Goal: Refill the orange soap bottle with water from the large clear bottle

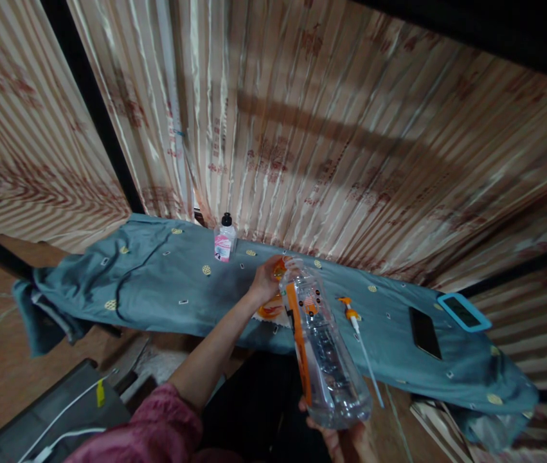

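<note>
Your right hand (pixel 345 437) cups the clear bottle (pixel 324 347) by its base, tilted over the tabletop (pixel 157 283); left hand (pixel 266 280) fingers pinch round its neck. Keep btl steady, pump (pixel 353 318) lies just right.

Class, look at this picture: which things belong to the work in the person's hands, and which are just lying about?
In hand: the clear bottle, held at its base by the right hand with the left hand at its mouth; the pump nozzle lying close beside it.

Lying about: small bottle, black phone, blue-cased phone, white cable.
</note>
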A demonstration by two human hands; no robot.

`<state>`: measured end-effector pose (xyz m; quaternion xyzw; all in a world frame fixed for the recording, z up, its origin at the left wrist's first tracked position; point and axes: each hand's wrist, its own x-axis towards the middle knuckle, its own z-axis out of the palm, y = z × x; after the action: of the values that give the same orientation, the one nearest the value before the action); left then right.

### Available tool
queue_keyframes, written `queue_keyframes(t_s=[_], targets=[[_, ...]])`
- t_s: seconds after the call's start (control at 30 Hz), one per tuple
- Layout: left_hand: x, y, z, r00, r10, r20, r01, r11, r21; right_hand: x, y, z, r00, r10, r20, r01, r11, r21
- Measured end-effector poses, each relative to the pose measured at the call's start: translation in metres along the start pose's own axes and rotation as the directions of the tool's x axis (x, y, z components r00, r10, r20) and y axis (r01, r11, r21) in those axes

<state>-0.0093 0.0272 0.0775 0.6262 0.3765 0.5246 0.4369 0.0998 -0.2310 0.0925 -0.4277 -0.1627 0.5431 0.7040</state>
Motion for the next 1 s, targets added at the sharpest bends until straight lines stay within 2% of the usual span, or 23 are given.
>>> queue_keyframes(t_s=[0.17,0.3,0.5,0.77,1.0], targets=[[0.0,-0.002,0.0,1.0,0.018,-0.018,-0.017,0.999,0.038,0.002,0.005,-0.008,1.0,-0.023,-0.008,0.023,0.999,-0.023],[0.0,-0.002,0.001,1.0,0.015,-0.005,-0.015,1.0,0.002,0.002,0.006,-0.011,1.0,-0.027,0.016,0.028,0.998,-0.051],[-0.001,0.001,0.0,1.0,0.021,-0.018,-0.021,1.0,0.022,0.002,0.006,-0.01,0.999,-0.017,-0.038,0.016,0.999,-0.039],[-0.001,0.0,0.0,1.0,0.023,-0.01,-0.023,0.999,0.035,0.002,0.005,-0.012,0.999,-0.03,0.026,0.031,0.999,-0.044],[-0.001,0.001,0.0,1.0,0.019,-0.009,-0.019,0.999,0.035,0.003,0.006,-0.013,1.0,-0.029,0.008,0.029,0.998,-0.046]])
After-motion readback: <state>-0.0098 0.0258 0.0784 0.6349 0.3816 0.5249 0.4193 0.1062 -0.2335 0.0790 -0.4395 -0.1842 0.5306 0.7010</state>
